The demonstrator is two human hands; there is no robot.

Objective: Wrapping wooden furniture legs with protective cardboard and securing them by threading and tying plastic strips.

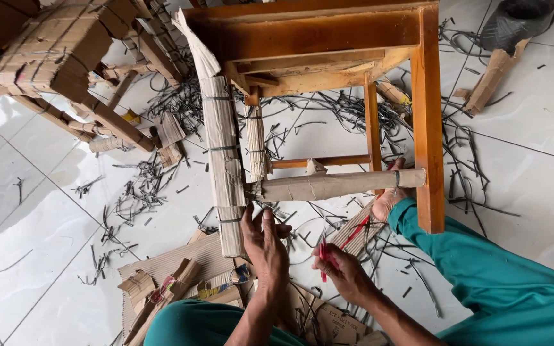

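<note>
A wooden chair (367,70) lies tipped on the tiled floor (52,211), its legs sheathed in strapped cardboard wrapping (222,154). The left hand (265,247) rests open-fingered at the lower wrap's end; the right hand (341,269) pinches a red cutter (323,256), best kept angled away from the wood.

Single view, camera on my head, facing steeply down over tiled floor (46,211). Close range: my left hand (265,247) and right hand (344,272) near bottom edge, wooden chair frame (428,115) at top.
</note>
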